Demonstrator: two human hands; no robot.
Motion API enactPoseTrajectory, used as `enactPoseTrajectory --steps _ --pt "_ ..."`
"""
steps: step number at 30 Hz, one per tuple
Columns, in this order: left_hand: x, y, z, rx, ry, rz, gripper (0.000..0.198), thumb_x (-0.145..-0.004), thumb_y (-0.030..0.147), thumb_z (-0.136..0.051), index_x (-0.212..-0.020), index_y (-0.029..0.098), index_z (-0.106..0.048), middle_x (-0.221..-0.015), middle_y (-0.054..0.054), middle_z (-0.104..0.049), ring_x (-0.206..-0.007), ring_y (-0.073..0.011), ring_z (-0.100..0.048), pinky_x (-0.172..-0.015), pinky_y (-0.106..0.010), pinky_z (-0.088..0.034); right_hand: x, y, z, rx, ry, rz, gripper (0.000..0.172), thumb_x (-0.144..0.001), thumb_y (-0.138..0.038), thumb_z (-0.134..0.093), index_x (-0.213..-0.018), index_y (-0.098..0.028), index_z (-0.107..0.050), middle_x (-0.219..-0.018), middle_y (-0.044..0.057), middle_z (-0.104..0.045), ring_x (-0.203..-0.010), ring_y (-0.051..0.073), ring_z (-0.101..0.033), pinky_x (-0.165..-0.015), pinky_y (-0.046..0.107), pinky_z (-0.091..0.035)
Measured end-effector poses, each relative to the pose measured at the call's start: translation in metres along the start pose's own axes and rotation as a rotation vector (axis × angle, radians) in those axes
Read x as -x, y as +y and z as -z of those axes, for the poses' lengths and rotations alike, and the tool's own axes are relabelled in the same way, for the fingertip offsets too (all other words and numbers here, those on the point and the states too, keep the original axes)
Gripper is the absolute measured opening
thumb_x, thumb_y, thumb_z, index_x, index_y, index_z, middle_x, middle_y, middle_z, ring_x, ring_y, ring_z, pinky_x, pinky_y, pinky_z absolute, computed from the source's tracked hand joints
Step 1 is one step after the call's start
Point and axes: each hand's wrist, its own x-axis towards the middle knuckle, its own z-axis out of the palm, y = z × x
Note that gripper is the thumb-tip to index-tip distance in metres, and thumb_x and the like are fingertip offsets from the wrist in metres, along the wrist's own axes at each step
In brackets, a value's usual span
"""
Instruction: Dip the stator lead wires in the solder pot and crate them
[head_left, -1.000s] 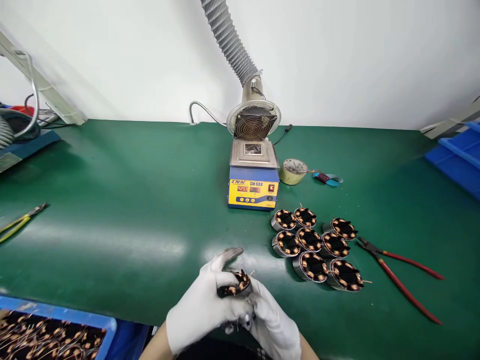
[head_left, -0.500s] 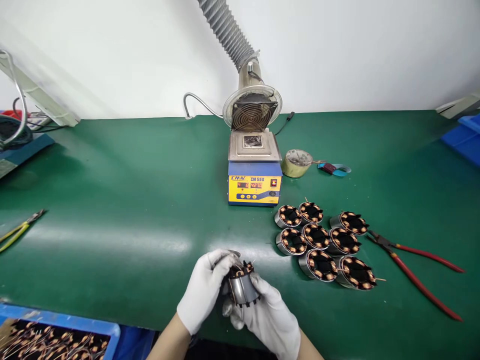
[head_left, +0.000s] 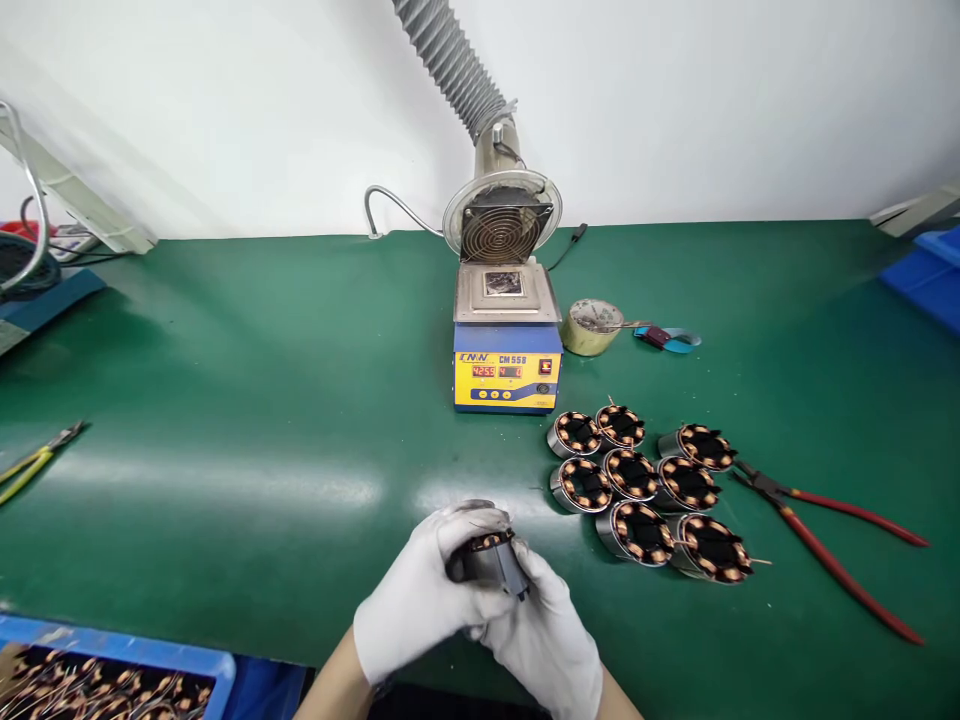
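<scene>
Both my hands wear white gloves and meet at the near edge of the green bench. My left hand [head_left: 420, 600] wraps over the top of a small motor stator [head_left: 491, 560], a grey metal ring with copper windings. My right hand [head_left: 544, 630] cups the same stator from below and the right. The stator lies tilted on its side between the two palms, partly hidden by my fingers. To the right, several similar stators [head_left: 645, 485] stand in a cluster on the bench.
A blue and yellow solder pot [head_left: 508, 350] sits mid-bench under a fume extractor fan and hose [head_left: 501, 215]. Beside it a tape roll [head_left: 591, 327]; red-handled pliers [head_left: 825, 545] at right; yellow-handled cutters [head_left: 37, 460] at left. A blue bin with more stators [head_left: 112, 680] at bottom left.
My hands have turned the stator from windings-up onto its side, and my left fingers have closed further over it. The view shifted slightly.
</scene>
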Motion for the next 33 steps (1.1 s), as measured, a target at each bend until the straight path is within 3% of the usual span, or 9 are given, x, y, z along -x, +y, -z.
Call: enactPoseTrajectory --steps 3,6,10,15,20,25,27,30,33 --pt "-0.005 0.001 0.001 0.321 0.022 0.089 0.016 -0.059 0.030 -0.072 -0.068 0.017 -0.069 -0.087 -0.008 -0.070 -0.085 -0.0238 -0.063 -0.077 -0.033 -0.050 -0.001 0.001 -0.003 0.069 -0.092 0.012 0.030 -0.071 -0.044 -0.068 -0.084 -0.017 -0.067 -0.074 0.004 -0.068 -0.062 0.016 -0.063 -0.050 0.023 -0.043" --pt "-0.005 -0.003 0.006 0.402 0.182 0.185 0.020 -0.066 0.034 -0.067 -0.059 0.016 -0.065 -0.074 -0.005 -0.069 -0.069 -0.0191 -0.064 -0.065 -0.028 -0.051 -0.001 0.001 -0.006 0.107 -0.135 0.001 0.033 -0.072 -0.045 -0.067 -0.083 -0.013 -0.067 -0.073 0.007 -0.068 -0.061 0.018 -0.063 -0.051 0.023 -0.042" --pt "0.002 -0.008 0.019 0.379 0.439 0.139 0.027 -0.071 0.042 -0.064 -0.072 0.015 -0.066 -0.081 -0.006 -0.070 -0.086 -0.0211 -0.063 -0.083 -0.030 -0.048 0.000 -0.002 -0.006 0.073 -0.119 -0.028 0.041 -0.072 -0.046 -0.066 -0.094 -0.012 -0.065 -0.079 0.011 -0.068 -0.065 0.018 -0.063 -0.053 0.024 -0.042" --pt "0.007 -0.005 0.001 0.179 0.224 0.111 0.032 -0.076 0.038 -0.058 -0.101 0.019 -0.066 -0.104 -0.008 -0.068 -0.099 -0.0234 -0.060 -0.090 -0.036 -0.045 -0.002 0.002 -0.006 0.069 -0.087 0.042 0.032 -0.069 -0.038 -0.073 -0.092 -0.018 -0.064 -0.088 0.005 -0.067 -0.076 0.017 -0.061 -0.066 0.027 -0.045" --pt "-0.002 -0.004 -0.018 0.224 0.405 0.092 0.016 -0.072 0.030 -0.058 -0.074 0.019 -0.070 -0.079 -0.005 -0.072 -0.076 -0.0205 -0.065 -0.074 -0.031 -0.051 -0.002 0.004 -0.007 0.098 -0.093 0.075 0.026 -0.068 -0.032 -0.075 -0.089 -0.022 -0.063 -0.083 0.001 -0.066 -0.073 0.015 -0.060 -0.065 0.028 -0.045" --pt "0.001 -0.017 0.006 0.386 0.620 0.145 0.029 -0.078 0.040 -0.056 -0.091 0.016 -0.064 -0.064 -0.001 -0.067 -0.073 -0.0171 -0.064 -0.077 -0.029 -0.050 0.000 -0.001 -0.008 0.054 -0.102 -0.010 0.040 -0.067 -0.041 -0.073 -0.097 -0.017 -0.064 -0.083 0.007 -0.068 -0.072 0.018 -0.062 -0.060 0.025 -0.043" --pt "0.008 -0.023 0.011 0.388 0.488 0.158 0.038 -0.077 0.039 -0.057 -0.106 0.016 -0.059 -0.080 -0.004 -0.070 -0.082 -0.0182 -0.064 -0.083 -0.030 -0.049 0.000 -0.003 -0.009 -0.003 -0.097 -0.043 0.042 -0.067 -0.047 -0.071 -0.097 -0.018 -0.064 -0.084 0.006 -0.068 -0.073 0.018 -0.061 -0.062 0.026 -0.043" --pt "0.017 -0.026 0.008 0.159 0.120 0.163 0.073 -0.054 0.021 -0.073 -0.124 0.021 -0.050 -0.121 -0.010 -0.059 -0.106 -0.0256 -0.056 -0.092 -0.037 -0.045 0.000 -0.005 -0.008 -0.033 -0.048 -0.060 0.039 -0.068 -0.049 -0.068 -0.095 -0.021 -0.065 -0.089 0.004 -0.068 -0.080 0.019 -0.061 -0.071 0.030 -0.044" --pt "0.018 -0.018 0.000 -0.034 0.053 0.101 0.079 -0.040 0.006 -0.072 -0.115 0.024 -0.059 -0.122 -0.007 -0.058 -0.114 -0.0289 -0.049 -0.101 -0.041 -0.037 0.000 -0.004 -0.005 -0.018 0.011 -0.046 0.034 -0.071 -0.049 -0.064 -0.094 -0.023 -0.065 -0.095 0.003 -0.068 -0.089 0.021 -0.059 -0.078 0.034 -0.042"
